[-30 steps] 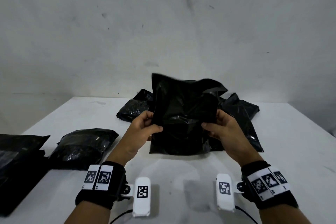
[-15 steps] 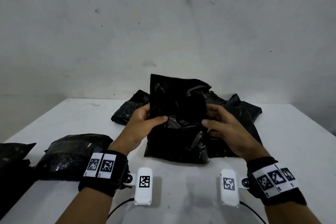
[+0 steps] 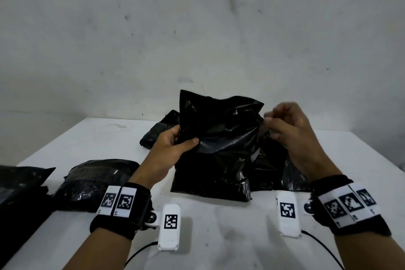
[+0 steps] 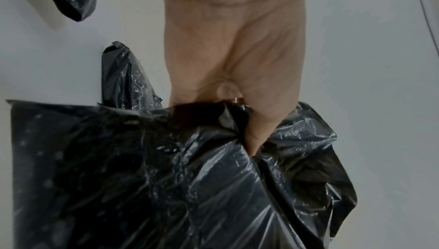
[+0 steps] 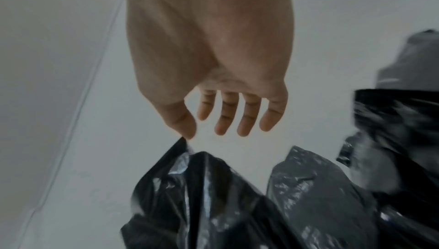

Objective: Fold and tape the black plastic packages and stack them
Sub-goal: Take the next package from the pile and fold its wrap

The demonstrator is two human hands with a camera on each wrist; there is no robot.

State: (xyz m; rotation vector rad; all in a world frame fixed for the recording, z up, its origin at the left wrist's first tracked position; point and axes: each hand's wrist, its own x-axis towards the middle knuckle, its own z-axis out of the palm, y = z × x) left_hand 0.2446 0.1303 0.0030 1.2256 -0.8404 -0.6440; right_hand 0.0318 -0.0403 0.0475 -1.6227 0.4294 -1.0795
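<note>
a: nearest, on the white tabletop (image 3: pixel 219 237), who has the upright package (image 3: pixel 217 149)?

b: the left hand (image 3: pixel 173 149), thumb and fingers (image 4: pixel 255 136) pinching its left edge mid-height; its base rests on the tabletop, long axis vertical.

a: and the right hand (image 3: pixel 289 125)?

b: beside the floppy top right corner, fingers (image 5: pixel 244 119) loosely spread, holding nothing. it looks better placed to fold the top.

a: the material?

b: thin, glossy, crinkled black film. more packages (image 3: pixel 157 133) lie behind.

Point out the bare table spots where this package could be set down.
Bare table lies in front of the held package, between the wrists. The far left corner is also bare. The far pile and the left-side packages are crowded.
</note>
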